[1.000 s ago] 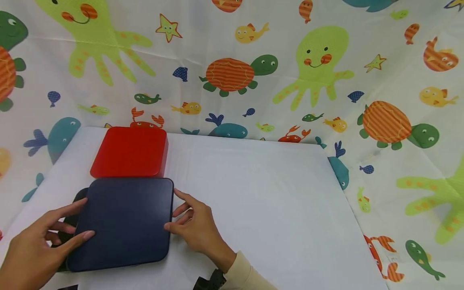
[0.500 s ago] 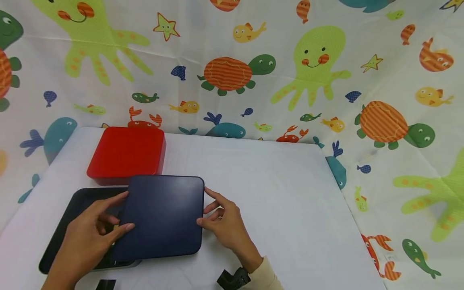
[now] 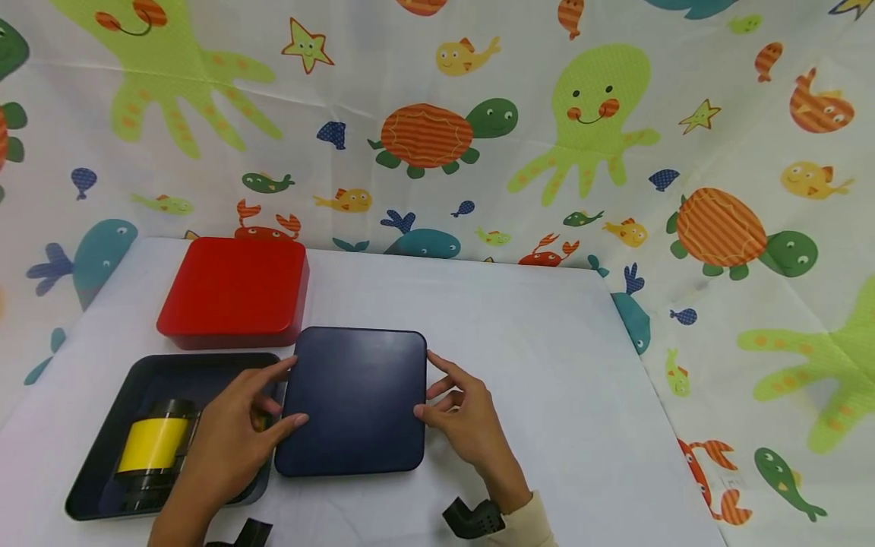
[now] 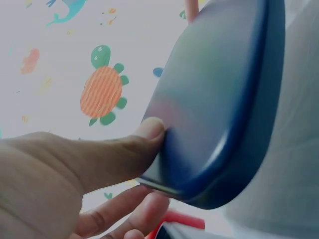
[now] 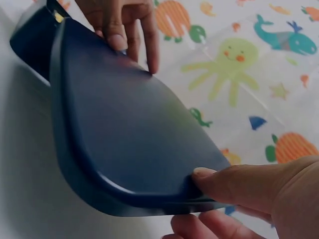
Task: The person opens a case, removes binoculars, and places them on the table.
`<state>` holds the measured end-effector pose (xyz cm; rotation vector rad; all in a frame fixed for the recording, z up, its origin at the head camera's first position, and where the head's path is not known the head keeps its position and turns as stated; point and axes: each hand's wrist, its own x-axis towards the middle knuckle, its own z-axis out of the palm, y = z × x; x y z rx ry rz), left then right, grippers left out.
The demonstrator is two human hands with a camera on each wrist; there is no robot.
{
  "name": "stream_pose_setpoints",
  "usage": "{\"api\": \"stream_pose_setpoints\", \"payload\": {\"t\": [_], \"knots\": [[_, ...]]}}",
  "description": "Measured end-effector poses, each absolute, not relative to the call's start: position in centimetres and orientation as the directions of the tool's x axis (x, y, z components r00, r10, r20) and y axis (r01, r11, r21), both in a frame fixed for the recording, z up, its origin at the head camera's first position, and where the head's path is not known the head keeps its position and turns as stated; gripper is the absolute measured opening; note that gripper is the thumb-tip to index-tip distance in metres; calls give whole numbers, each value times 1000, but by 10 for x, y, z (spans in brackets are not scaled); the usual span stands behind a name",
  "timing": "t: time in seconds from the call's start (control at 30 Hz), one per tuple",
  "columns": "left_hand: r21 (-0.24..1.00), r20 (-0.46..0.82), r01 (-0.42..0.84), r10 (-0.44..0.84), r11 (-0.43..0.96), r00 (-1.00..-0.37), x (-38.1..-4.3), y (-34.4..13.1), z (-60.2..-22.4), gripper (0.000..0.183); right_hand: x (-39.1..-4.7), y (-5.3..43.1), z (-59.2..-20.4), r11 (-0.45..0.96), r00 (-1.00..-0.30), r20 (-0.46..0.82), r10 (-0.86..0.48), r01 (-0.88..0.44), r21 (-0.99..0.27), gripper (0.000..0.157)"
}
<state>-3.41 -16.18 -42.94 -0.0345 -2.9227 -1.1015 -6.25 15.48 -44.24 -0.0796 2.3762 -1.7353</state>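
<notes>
Item: navy lid (image 3: 353,400), held flat just right of open tin (image 3: 89,486) on worktop (image 3: 519,365).
Lid was pinched at opposite edges by left hand (image 3: 235,433) and right hand (image 3: 472,422); level, even lowering was judged advisable, clear of the tin's rim and yellow roll (image 3: 153,444).

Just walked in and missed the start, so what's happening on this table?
A person holds a dark blue square tin lid by its side edges, left hand and right hand each in a grip on it, thumbs on top. It is beside the open dark blue tin base, which contains a yellow and black roll. A closed red square tin sits behind.
</notes>
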Motion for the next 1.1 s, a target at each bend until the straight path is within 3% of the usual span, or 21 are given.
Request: {"api": "stream_pose_setpoints", "payload": {"t": [0.57, 1.1], "knots": [[668, -11, 28, 48, 744, -999, -45, -113, -445, 87, -60, 189, -457, 424, -982, -176, -66, 132, -896, 81], [656, -24, 6, 28, 755, -999, -48, -96, -465, 82, -63, 195, -472, 534, -983, -176, -58, 119, -837, 79]]}}
